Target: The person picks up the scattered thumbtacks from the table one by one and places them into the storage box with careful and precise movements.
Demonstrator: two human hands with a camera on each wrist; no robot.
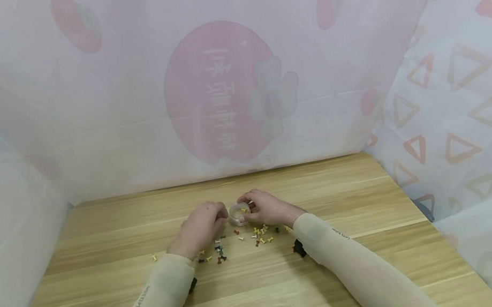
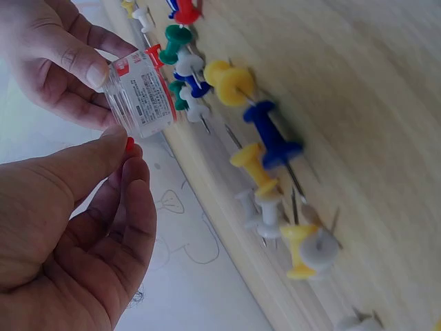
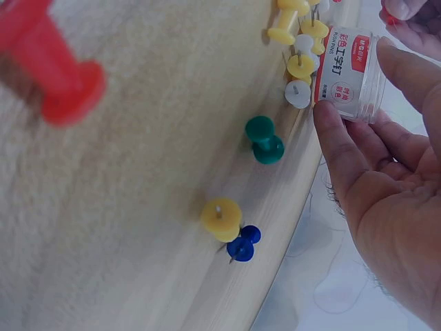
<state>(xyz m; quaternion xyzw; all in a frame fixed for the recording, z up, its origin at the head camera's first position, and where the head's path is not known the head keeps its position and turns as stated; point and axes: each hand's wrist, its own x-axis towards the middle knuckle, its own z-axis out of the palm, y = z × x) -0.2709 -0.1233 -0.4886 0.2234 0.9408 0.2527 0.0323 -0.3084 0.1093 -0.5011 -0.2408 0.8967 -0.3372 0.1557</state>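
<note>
My left hand [image 1: 202, 228] pinches a red push pin [image 2: 129, 143] between thumb and index finger, just beside the mouth of a small clear jar [image 2: 146, 96]. In my right hand [image 1: 267, 208] the jar is gripped by thumb and fingers, its printed label [image 3: 350, 72] facing the right wrist camera. A bit of yellow [image 1: 243, 210] shows at the jar in the head view; the rest of its contents is hard to make out. Scattered push pins in yellow, white, blue, green and red lie near both hands, among them a blue pin [image 2: 272, 134] and a green pin [image 3: 264, 139].
The wooden table [image 1: 259, 292] carries the loose pins, several with points sticking up. One yellow pin [image 1: 154, 257] lies apart at the left. Printed cloth walls [image 1: 126, 141] stand behind and on both sides.
</note>
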